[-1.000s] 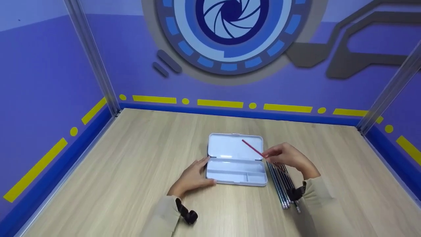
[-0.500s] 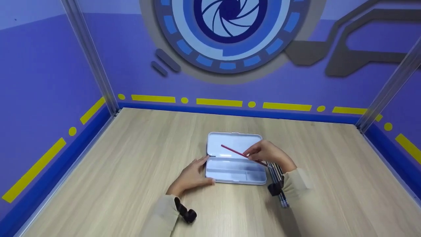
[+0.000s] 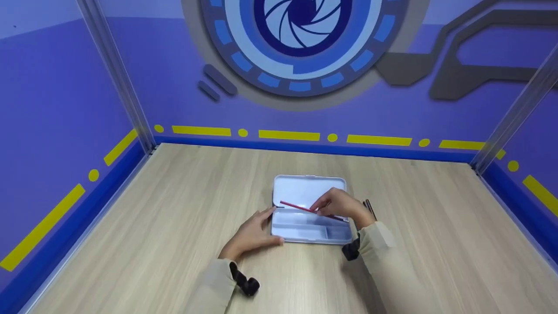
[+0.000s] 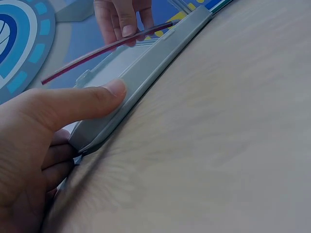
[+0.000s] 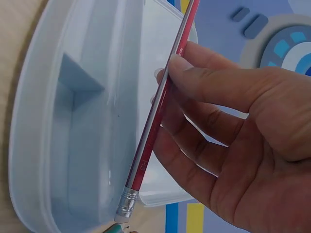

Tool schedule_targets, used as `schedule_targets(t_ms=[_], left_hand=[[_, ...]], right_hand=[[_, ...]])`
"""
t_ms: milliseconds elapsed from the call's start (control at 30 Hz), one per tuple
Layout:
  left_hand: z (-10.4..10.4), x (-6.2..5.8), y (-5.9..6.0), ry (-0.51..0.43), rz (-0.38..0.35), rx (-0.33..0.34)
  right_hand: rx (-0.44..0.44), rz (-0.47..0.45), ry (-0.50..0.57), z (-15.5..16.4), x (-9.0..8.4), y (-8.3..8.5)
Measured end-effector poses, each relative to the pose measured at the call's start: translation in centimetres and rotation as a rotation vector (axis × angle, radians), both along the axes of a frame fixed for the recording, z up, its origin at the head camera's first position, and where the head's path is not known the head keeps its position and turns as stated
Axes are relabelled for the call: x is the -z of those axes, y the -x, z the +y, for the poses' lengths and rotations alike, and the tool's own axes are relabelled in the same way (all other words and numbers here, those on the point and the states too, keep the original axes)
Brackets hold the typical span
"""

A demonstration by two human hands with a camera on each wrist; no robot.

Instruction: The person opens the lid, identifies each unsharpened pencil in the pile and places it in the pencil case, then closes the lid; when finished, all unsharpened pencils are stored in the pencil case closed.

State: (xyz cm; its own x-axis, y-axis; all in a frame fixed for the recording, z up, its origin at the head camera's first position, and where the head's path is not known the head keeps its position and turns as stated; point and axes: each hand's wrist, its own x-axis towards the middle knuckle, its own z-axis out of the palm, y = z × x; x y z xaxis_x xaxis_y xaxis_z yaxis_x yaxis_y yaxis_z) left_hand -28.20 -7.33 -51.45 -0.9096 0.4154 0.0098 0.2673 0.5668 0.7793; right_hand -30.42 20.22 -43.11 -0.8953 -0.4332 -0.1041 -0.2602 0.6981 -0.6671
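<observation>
My right hand [image 3: 339,206] pinches a red pencil [image 3: 293,205] between thumb and fingertips, above the open white pencil case [image 3: 298,232]. In the right wrist view, the pencil shows a silver stripe, an HB mark and a metal-banded eraser [image 5: 127,204] at its lower end. Its other end points left in the head view. My left hand [image 3: 252,234] holds the case's left end, thumb on the front wall and fingers around the side. The case lies flat, its lid [image 3: 292,187] folded back; no pencils show in its compartments [image 5: 87,145].
Dark pencils [image 3: 369,209] lie just right of the case, mostly hidden by my right forearm. A green pencil end [image 5: 115,228] shows below the eraser in the right wrist view. Wooden tabletop [image 3: 209,183] surrounds the case, with purple-blue walls [image 3: 144,78] behind and at the sides.
My right hand has carried the red pencil leftward from beside the pencils to over the case, and the pencil has turned nearer to level. My left hand stays on the case.
</observation>
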Motion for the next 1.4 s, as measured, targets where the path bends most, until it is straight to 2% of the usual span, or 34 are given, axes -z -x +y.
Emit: schedule_targets(t_ms=[133, 333, 600, 900, 1167, 1400], left_hand=[[-0.1, -0.1, 0.0, -0.005, -0.004, -0.006], [0.0, -0.1, -0.1, -0.012, -0.011, -0.011], [0.0, -0.1, 0.1, -0.013, 0.009, -0.006], [-0.1, -0.1, 0.1, -0.007, 0.005, 0.003], [-0.1, -0.2, 0.1, -0.009, -0.012, -0.008], [-0.1, 0.1, -0.1, -0.010, -0.011, -0.007]], right_hand=[[0.029, 0.001, -0.038, -0.8, 0.2, -0.1], [0.114, -0.060, -0.076, -1.8, 0.6, -0.3], [0.078, -0.044, -0.104, -2.0, 1.3, -0.4], [0.122, -0.070, -0.123, -2.2, 1.6, -0.4], [0.140, -0.067, -0.149, -2.0, 1.2, -0.5], [0.098, 0.006, -0.135, -0.4, 0.1, -1.2]])
